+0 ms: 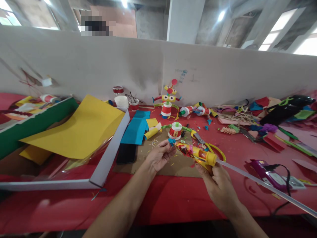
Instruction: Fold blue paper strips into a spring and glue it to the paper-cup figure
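My right hand (219, 186) grips a yellow hot glue gun (201, 154); its nozzle end is smeared with coloured scraps and points left. A long clear glue stick (262, 182) runs out of its back. Between the fingertips of my left hand (160, 158) is a small blue paper piece (171, 142), right by the nozzle; whether they touch I cannot tell. Just beyond stands a red and white paper cup (174, 133) with green folded-paper arms. Under my hands lies a cardboard sheet (160, 168) with yellow scraps.
At left, a white-edged box (109, 155) holds a large yellow sheet (84, 129). Blue sheets (136, 127) and a black phone (126, 153) lie beside it. Finished-looking cup figures (167, 109) stand behind. On the right are a purple power device (267, 173), cable and craft scraps.
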The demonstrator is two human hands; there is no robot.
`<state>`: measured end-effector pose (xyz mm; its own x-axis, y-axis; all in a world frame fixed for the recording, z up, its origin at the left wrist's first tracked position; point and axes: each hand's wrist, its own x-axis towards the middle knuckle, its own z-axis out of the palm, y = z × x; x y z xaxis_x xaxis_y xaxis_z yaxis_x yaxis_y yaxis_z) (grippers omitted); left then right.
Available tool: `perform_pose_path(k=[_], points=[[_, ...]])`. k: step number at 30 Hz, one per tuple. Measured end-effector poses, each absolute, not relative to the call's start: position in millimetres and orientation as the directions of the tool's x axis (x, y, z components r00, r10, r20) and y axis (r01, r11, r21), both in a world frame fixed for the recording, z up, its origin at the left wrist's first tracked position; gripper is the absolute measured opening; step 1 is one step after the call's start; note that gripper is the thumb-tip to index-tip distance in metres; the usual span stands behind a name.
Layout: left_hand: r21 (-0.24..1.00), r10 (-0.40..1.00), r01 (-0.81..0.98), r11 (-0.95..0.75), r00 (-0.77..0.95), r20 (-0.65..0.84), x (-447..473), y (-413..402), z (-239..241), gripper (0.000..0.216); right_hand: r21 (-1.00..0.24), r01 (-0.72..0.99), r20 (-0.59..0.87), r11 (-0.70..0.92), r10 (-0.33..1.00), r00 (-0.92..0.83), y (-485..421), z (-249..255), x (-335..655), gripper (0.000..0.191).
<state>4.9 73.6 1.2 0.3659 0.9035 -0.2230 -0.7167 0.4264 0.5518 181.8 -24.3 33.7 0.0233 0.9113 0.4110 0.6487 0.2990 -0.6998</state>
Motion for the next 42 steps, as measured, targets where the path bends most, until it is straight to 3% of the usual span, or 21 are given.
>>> perform_pose_path(k=[12,21,29,42], points=[[0.512,0.901,-0.741,0.434,0.363,-0.238,4.1,72.9,5.1,0.027,-0.5,0.763,0.497,0.41,0.857,-0.136,-25.3,37.9,182.4,0.021],[0.527,0.901,-0.731,0.433,0.366,-0.233,3.7,72.1,5.7,0.025,-0.568,0.735,0.466,0.371,0.881,-0.085,-24.2,36.9,183.5,0.019],[0.514,0.896,-0.733,0.445,0.373,-0.242,3.3,71.6,5.7,0.021,-0.549,0.733,0.508,0.402,0.857,-0.09,-23.8,40.2,182.0,0.017],[0.498,0.892,-0.74,0.453,0.372,-0.259,1.4,73.4,1.5,0.016,-0.689,0.65,0.431,0.319,0.902,0.014,-23.7,43.6,183.3,0.018]])
